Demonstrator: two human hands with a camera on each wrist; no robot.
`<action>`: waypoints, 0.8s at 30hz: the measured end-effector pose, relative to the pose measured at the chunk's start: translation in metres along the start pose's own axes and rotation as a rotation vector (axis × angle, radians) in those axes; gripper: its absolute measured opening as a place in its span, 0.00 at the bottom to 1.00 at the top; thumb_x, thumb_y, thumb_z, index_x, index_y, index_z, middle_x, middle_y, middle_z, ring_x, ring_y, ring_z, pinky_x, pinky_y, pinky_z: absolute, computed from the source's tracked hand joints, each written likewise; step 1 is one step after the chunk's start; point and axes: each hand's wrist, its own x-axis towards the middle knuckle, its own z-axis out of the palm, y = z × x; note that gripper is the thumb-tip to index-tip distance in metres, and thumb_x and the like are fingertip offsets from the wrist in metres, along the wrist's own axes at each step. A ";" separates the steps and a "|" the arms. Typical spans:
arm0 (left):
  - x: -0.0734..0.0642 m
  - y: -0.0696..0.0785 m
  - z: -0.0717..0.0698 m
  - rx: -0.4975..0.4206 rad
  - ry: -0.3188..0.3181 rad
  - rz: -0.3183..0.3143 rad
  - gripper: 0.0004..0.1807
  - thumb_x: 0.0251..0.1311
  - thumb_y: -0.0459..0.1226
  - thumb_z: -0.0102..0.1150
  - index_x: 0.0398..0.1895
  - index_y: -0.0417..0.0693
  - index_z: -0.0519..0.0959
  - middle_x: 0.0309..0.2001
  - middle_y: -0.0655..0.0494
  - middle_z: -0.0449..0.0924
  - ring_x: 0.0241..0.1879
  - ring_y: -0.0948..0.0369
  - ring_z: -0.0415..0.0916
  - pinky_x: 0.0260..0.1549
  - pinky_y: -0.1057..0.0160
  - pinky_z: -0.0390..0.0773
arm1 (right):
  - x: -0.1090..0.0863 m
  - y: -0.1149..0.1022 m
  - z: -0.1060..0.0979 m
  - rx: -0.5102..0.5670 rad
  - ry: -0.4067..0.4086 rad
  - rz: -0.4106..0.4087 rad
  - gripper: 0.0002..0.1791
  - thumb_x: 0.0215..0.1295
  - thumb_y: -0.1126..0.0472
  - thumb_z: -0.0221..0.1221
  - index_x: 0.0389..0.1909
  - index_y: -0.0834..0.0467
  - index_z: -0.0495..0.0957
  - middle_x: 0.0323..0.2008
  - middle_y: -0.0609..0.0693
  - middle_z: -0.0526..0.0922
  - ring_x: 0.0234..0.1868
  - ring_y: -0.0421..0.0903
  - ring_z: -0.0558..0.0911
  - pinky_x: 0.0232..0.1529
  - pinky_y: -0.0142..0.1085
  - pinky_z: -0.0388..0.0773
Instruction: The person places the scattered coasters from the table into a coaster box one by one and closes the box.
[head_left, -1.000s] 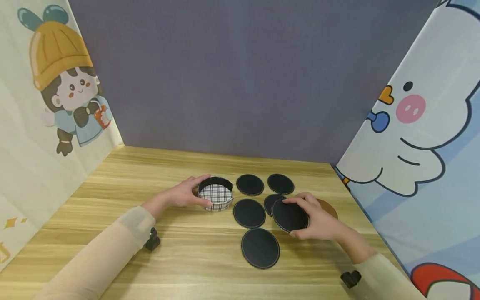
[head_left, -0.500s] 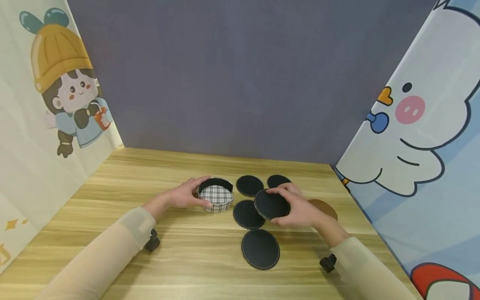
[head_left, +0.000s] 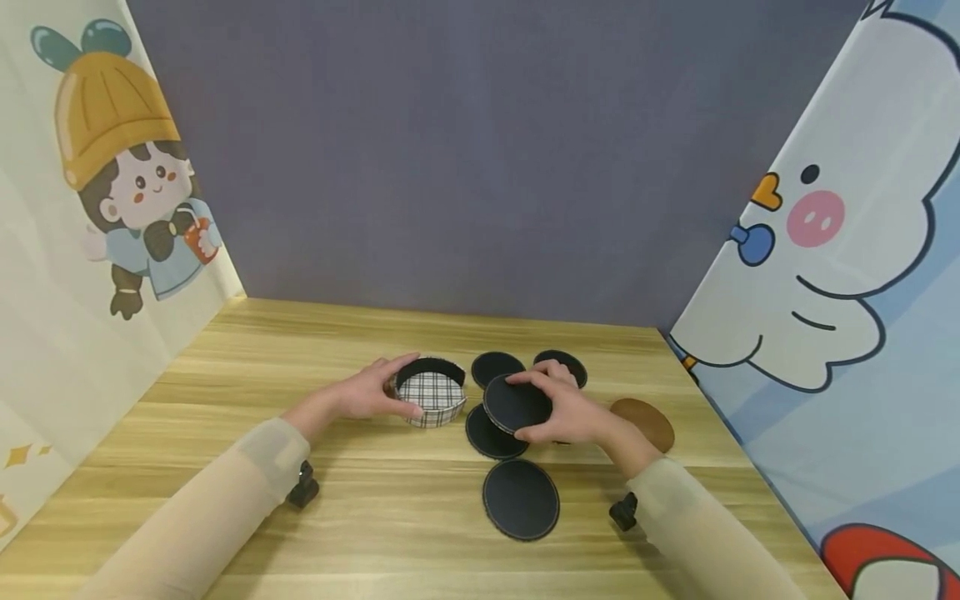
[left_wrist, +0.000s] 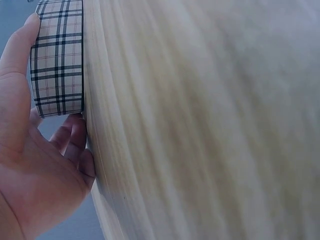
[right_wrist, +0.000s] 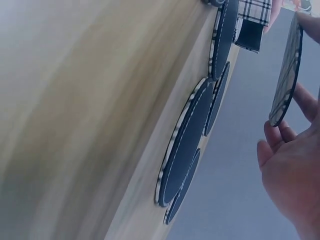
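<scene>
My left hand grips the left wall of a round plaid holder that stands on the wooden table; in the left wrist view the thumb lies along the plaid wall. Just right of the holder, my right hand pinches a black round coaster by its rim, lifted off the table. That coaster shows edge-on in the right wrist view, with its plaid side visible.
Several black coasters lie flat: one at the front, one under the held coaster, two behind. A brown coaster lies to the right. Printed cloth panels wall the table's left, back and right.
My right hand has carried the black coaster leftward from the table's right side to just beside the plaid holder. The left hand and holder have stayed put.
</scene>
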 end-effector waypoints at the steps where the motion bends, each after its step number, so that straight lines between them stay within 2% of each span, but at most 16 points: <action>1: 0.000 0.000 0.000 0.001 0.002 0.000 0.65 0.61 0.57 0.81 0.92 0.58 0.48 0.71 0.34 0.64 0.60 0.47 0.74 0.60 0.45 0.80 | 0.002 -0.001 0.001 -0.001 -0.001 0.003 0.45 0.57 0.41 0.80 0.76 0.35 0.75 0.73 0.54 0.65 0.73 0.60 0.61 0.67 0.66 0.62; 8: 0.001 0.001 0.002 0.016 0.007 0.000 0.64 0.61 0.57 0.81 0.92 0.58 0.48 0.71 0.34 0.64 0.59 0.48 0.74 0.59 0.46 0.80 | 0.018 -0.004 0.006 -0.004 -0.004 0.038 0.45 0.58 0.38 0.79 0.77 0.31 0.73 0.74 0.54 0.65 0.72 0.61 0.62 0.64 0.66 0.67; 20: -0.001 0.002 0.001 0.014 -0.001 0.010 0.66 0.60 0.57 0.81 0.92 0.58 0.48 0.69 0.34 0.65 0.58 0.49 0.75 0.55 0.51 0.81 | 0.046 -0.015 0.019 -0.008 -0.012 0.045 0.46 0.58 0.37 0.78 0.78 0.31 0.73 0.79 0.57 0.61 0.77 0.65 0.60 0.71 0.69 0.63; 24: 0.000 0.001 0.001 0.002 -0.002 0.013 0.66 0.60 0.57 0.82 0.92 0.56 0.47 0.69 0.33 0.65 0.57 0.49 0.76 0.59 0.48 0.82 | 0.054 -0.019 0.021 -0.017 -0.012 0.039 0.46 0.59 0.36 0.77 0.79 0.31 0.72 0.79 0.56 0.62 0.77 0.63 0.61 0.71 0.68 0.64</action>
